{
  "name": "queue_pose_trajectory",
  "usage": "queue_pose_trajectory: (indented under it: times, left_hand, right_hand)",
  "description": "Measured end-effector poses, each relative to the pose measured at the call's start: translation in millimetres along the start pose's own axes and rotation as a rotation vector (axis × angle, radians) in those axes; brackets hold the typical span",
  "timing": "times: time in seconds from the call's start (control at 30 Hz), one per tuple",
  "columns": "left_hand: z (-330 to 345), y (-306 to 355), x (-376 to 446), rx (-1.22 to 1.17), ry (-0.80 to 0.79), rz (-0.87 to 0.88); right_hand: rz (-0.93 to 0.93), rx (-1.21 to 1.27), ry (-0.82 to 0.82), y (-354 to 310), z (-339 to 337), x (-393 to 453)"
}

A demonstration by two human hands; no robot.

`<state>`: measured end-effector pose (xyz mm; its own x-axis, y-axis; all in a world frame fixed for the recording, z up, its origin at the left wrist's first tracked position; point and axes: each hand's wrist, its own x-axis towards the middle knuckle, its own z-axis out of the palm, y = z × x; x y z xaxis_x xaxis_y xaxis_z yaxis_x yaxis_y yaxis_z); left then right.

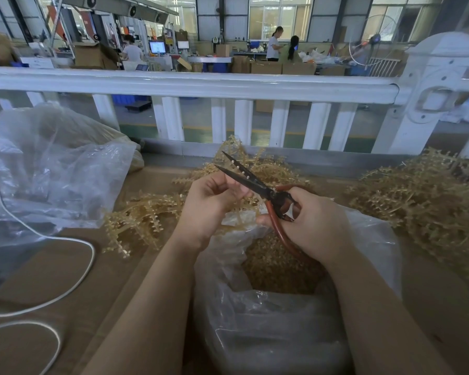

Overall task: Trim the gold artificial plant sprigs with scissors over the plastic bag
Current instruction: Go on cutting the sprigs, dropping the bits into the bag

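Gold sprig (pixel 238 212): you hold one in your left hand (pixel 210 207), fingers curled round its thin stem, directly above the open mouth of the plastic bag (pixel 255 307); the part inside your grip is hidden by the fingers. Your right hand (pixel 313 226) has its grip closed round the red-brown handles of the scissors (pixel 255 185), fingers wrapped through and about the loops. The dark blades are parted and point up and to the left, their lower blade passing just over your left fingertips (pixel 234 185); small pale beads sit along the blade edges. Whether a blade touches the stem cannot be told. Below both hands, the bag stands open and holds a mass of gold trimmings (pixel 276 266). A loose gold sprig (pixel 136 220) lies on the brown tabletop (pixel 87 280) to the left of your left wrist, and more sprigs (pixel 255 163) lie behind the scissors. A large pile of gold sprigs (pixel 423 198) rests on the right side of the tabletop, well apart from the bag. On the left sits a second clear plastic bag (pixel 54 171), crumpled, with a white cord (pixel 73 266) looping across the tabletop near it. A white railing (pixel 190 85) runs along the far edge.
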<state>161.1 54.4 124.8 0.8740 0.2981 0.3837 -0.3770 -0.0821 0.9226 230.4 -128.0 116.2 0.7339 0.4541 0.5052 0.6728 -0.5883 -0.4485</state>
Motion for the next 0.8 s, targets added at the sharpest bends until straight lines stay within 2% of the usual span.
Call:
queue_pose_trajectory:
  times: [0.23,0.57,0.8]
  left_hand:
    - [0.6,-1.8,0.2,-0.010,-0.021,0.029]
    - [1.0,-2.7,0.8,-0.012,0.074,0.096]
    - [3.0,-5.8,1.8,-0.001,0.060,0.071]
  right_hand:
    - [0.015,0.012,-0.016,0.3,1.3,0.6]
    - [0.013,-0.032,-0.043,3.3,2.6,2.1]
    - [0.019,0.023,-0.044,3.2,4.6,2.7]
